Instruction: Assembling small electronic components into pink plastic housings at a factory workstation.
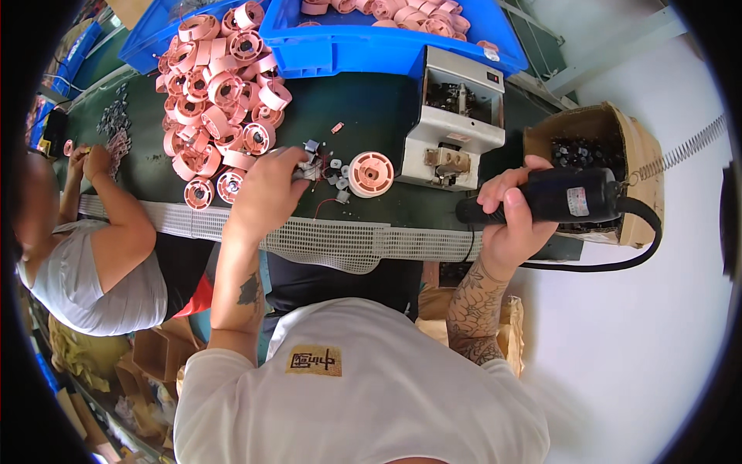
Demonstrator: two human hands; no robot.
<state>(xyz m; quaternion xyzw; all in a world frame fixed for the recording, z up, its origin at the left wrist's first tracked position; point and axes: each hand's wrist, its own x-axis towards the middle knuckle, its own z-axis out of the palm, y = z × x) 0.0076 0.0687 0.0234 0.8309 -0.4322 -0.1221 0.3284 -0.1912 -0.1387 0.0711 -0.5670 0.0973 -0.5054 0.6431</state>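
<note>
My right hand (516,205) is wrapped round a black electric screwdriver (568,195), held level over the right side of the bench. The screwdriver hangs from a coil spring (684,148), and a black cable curves back from its end. My left hand (267,189) reaches over a small heap of grey and white parts (318,164), thumb and forefinger apart; its other fingers are partly hidden. Just right of this heap, a round pink housing (371,174) lies on the dark green bench top. A thin red wire (325,205) trails beside the parts.
Many pink housings (224,89) are piled at left; more fill a blue bin (340,54) behind. A white metal machine (452,124) stands right of centre, beside a cardboard box (645,155) of dark small parts. White mesh (332,240) edges the bench. Another person (100,255) works at left.
</note>
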